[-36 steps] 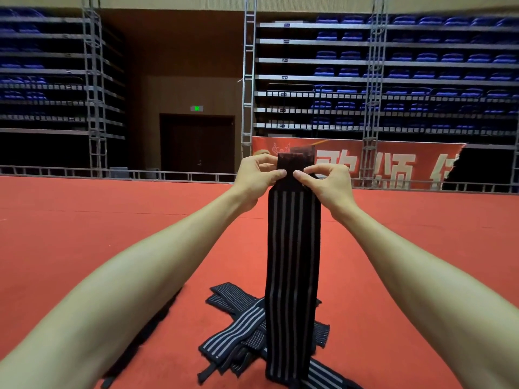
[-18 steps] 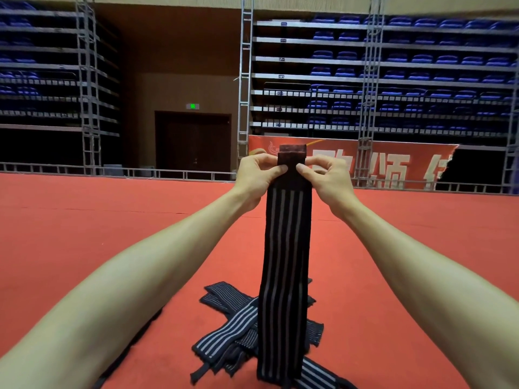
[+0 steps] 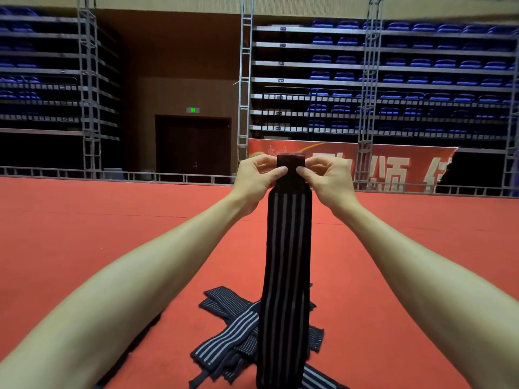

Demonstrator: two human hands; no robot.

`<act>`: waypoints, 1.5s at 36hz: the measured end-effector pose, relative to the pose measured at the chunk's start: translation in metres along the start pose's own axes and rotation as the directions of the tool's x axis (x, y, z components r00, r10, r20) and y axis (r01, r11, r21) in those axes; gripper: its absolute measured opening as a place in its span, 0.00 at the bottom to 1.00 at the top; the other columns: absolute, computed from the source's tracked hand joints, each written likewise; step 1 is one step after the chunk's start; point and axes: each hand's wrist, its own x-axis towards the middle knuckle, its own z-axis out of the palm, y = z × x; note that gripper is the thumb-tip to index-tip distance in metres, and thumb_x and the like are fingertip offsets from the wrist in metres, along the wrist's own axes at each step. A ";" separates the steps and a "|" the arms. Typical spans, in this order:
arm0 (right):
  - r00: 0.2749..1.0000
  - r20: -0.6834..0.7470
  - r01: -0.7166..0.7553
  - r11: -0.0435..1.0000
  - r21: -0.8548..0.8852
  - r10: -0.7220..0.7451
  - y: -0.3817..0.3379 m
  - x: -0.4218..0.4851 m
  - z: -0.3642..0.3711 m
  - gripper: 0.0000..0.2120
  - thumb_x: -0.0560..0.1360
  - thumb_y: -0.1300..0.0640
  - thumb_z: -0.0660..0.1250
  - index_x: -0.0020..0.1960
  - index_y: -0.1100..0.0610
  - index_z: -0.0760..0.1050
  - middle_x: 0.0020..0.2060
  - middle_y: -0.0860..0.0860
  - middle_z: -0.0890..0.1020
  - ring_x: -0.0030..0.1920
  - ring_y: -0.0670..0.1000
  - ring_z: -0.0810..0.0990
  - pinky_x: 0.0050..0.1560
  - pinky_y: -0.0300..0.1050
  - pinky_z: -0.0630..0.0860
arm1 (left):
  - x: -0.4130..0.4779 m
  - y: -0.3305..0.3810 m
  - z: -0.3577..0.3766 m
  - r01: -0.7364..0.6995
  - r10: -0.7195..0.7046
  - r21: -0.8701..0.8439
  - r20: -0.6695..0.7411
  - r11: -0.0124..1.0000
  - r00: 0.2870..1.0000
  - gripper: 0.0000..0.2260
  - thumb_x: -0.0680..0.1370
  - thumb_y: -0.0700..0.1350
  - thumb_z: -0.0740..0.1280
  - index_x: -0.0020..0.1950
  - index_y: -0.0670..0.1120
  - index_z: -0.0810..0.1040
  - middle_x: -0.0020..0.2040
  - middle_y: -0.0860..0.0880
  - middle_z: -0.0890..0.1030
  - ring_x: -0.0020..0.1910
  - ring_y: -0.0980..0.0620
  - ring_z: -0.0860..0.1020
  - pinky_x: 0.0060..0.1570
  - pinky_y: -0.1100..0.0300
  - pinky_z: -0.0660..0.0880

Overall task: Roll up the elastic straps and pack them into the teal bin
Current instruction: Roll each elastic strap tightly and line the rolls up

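Observation:
A long black elastic strap with grey stripes [image 3: 286,276] hangs straight down in front of me, its lower end reaching the pile below. Its dark top end is folded over between my hands. My left hand [image 3: 257,179] pinches the top from the left, and my right hand [image 3: 327,178] pinches it from the right, thumbs pressed on the near face. A loose pile of striped straps [image 3: 224,341] lies on the red floor under the hanging one. No teal bin shows in this view.
Red carpeted floor [image 3: 112,234] spreads all around the pile. A low metal rail [image 3: 84,174] runs along its far edge, with truss columns, folded blue seating and a red banner [image 3: 393,167] behind.
The top end of the strap has been turned down into a shorter, tighter fold between my fingers. The view has drifted slightly; hands stay at the same height.

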 end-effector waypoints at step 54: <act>0.994 0.034 0.104 0.994 -0.031 -0.103 -0.001 -0.008 0.009 0.05 0.76 0.66 0.70 0.46 0.57 0.81 0.34 0.53 0.82 0.33 0.54 0.81 0.35 0.53 0.81 | -0.005 0.006 -0.007 -0.093 0.093 0.125 0.004 0.988 0.996 0.11 0.77 0.28 0.66 0.43 0.43 0.82 0.43 0.41 0.82 0.39 0.55 0.82 0.40 0.64 0.79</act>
